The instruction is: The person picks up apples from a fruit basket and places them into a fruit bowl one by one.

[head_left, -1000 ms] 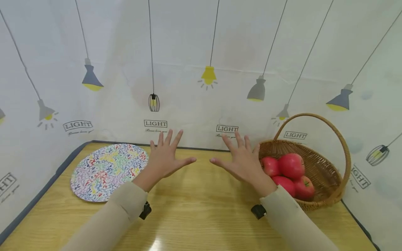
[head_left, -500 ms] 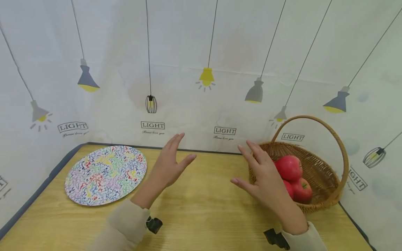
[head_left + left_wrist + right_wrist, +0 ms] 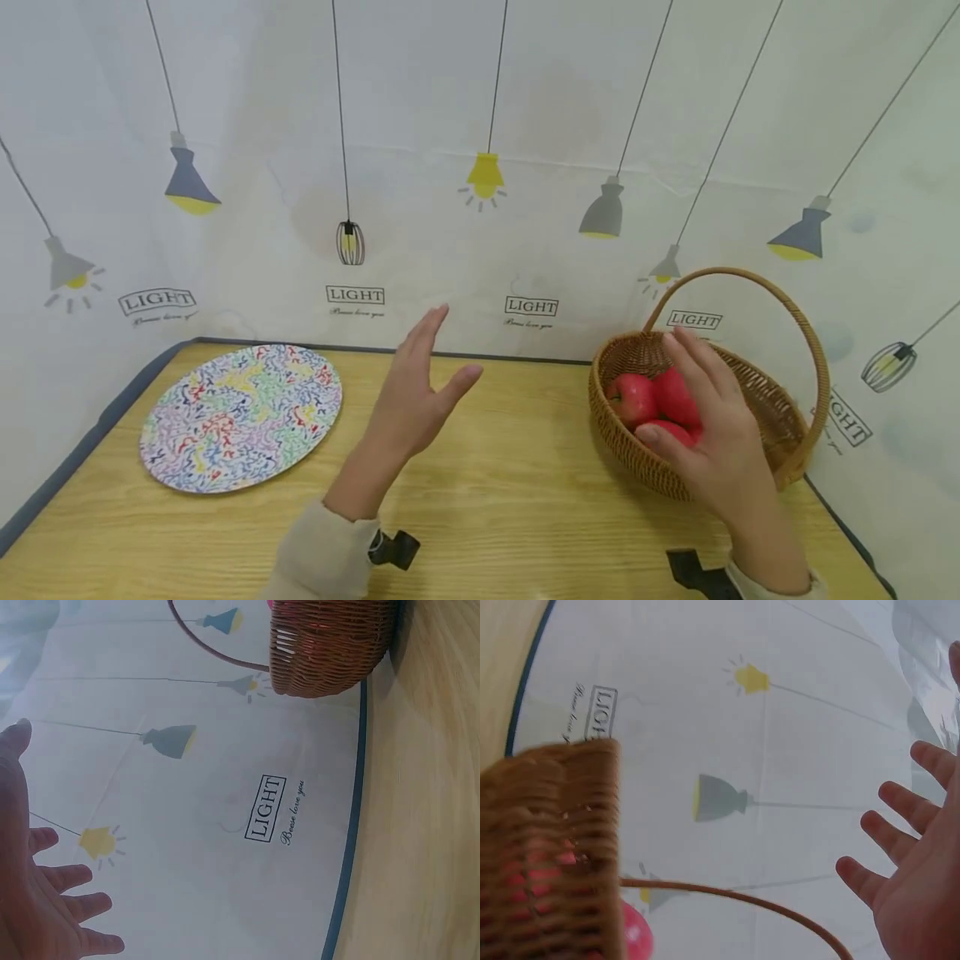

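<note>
My right hand (image 3: 723, 442) is held over the front of a wicker basket (image 3: 630, 454), palm turned inward, fingers extended and thumb apart, holding nothing. Inside the basket lie several red apples (image 3: 632, 398), partly covered by that hand in the head view. The basket's arched handle (image 3: 806, 325) rises behind the fingers. My left hand (image 3: 408, 400) hovers above the middle of the table with straight fingers and thumb spread, gripping nothing. In the left wrist view its fingers (image 3: 86, 906) point away from the basket's woven side (image 3: 330, 652). The right wrist view shows spread fingers (image 3: 896, 832) beside the basket wall (image 3: 547, 847).
A round board (image 3: 240, 417) with a multicoloured squiggle pattern lies at the left of the wooden table (image 3: 495, 517). A white cloth backdrop (image 3: 420, 183) printed with hanging lamps stands close behind the table's dark back edge.
My right hand has moved right, from beside the basket's left side to over its front, uncovering the left apple. The left hand has shifted slightly right and turned its palm inward.
</note>
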`<control>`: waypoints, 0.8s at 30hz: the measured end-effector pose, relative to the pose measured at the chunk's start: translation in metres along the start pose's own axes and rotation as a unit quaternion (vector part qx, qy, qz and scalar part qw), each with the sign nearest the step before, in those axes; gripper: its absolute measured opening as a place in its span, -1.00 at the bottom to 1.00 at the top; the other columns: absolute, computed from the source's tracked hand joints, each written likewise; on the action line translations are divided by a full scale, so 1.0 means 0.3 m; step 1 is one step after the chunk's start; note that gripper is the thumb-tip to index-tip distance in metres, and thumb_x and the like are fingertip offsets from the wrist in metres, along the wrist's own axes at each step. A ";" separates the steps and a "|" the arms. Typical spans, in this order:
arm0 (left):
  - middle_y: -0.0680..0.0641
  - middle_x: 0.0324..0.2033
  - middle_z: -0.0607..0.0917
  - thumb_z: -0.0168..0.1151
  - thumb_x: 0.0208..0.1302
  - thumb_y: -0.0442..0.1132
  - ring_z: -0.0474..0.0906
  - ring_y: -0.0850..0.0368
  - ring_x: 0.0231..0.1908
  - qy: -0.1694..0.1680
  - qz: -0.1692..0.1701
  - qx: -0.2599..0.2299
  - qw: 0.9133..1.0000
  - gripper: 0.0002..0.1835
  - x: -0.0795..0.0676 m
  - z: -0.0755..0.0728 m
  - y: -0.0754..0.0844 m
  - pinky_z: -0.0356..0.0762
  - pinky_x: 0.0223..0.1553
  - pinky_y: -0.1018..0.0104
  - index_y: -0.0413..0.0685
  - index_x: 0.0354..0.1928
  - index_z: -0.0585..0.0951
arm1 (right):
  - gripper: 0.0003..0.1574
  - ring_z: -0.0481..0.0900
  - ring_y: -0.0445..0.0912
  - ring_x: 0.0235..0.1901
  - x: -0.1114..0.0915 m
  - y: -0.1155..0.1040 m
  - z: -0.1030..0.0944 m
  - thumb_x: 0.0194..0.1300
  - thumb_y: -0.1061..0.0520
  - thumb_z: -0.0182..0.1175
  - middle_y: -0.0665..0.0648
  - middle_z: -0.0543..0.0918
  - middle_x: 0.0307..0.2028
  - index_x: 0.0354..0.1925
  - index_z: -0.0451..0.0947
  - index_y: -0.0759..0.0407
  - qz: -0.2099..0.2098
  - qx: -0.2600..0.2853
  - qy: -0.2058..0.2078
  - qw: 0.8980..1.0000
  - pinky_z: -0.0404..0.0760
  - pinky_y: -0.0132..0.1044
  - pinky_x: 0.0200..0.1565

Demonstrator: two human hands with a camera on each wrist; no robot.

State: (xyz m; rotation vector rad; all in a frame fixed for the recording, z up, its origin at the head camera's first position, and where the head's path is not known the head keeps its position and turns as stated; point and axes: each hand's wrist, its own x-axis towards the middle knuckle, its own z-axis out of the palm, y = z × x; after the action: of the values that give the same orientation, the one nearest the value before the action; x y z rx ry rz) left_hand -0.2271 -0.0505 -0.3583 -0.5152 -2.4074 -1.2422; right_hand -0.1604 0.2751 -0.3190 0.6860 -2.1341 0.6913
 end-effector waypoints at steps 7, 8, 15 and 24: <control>0.05 0.59 0.14 0.01 0.38 0.40 0.07 -0.02 0.58 -0.012 -0.003 -0.043 0.999 -0.11 0.022 0.073 0.039 0.18 0.50 -0.22 0.25 0.61 0.03 | 0.17 0.35 -0.17 0.46 0.008 0.010 -0.089 0.28 -0.54 0.11 0.36 0.47 0.36 0.28 0.43 0.48 -0.026 -0.012 0.149 0.988 0.24 -0.47 0.47; 0.06 0.59 0.13 0.01 0.38 0.39 0.06 -0.01 0.58 -0.017 -0.005 -0.053 0.998 -0.12 0.028 0.083 0.045 0.17 0.51 -0.22 0.27 0.61 0.02 | 0.17 0.37 -0.15 0.45 0.008 0.011 -0.101 0.27 -0.53 0.13 0.38 0.49 0.35 0.26 0.44 0.49 -0.023 -0.007 0.169 0.985 0.25 -0.44 0.47; 0.11 0.58 0.14 0.04 0.38 0.39 0.05 0.04 0.58 -0.045 -0.005 -0.102 0.994 -0.15 0.083 0.142 0.065 0.17 0.51 -0.20 0.45 0.59 -0.02 | 0.21 0.46 -0.18 0.36 -0.002 0.071 -0.179 0.24 -0.56 0.12 0.40 0.53 0.29 0.26 0.42 0.50 0.038 -0.020 0.259 0.965 0.30 -0.41 0.45; 0.16 0.58 0.13 0.13 0.37 0.32 0.08 -0.01 0.57 -0.088 -0.023 -0.140 0.986 -0.17 0.086 0.239 0.072 0.18 0.50 -0.22 0.52 0.57 0.02 | -0.32 0.17 -0.03 0.49 -0.068 0.221 -0.240 0.42 -0.09 0.14 0.09 0.33 0.47 0.43 0.38 0.04 0.294 0.274 0.311 0.861 -0.06 -0.21 0.59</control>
State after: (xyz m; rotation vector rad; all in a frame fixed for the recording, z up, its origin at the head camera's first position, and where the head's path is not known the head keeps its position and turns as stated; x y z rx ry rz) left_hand -0.2506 0.0242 -0.3692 -0.6810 -2.4100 -1.6297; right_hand -0.1568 0.3749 -0.3120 0.0182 -1.5066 1.6414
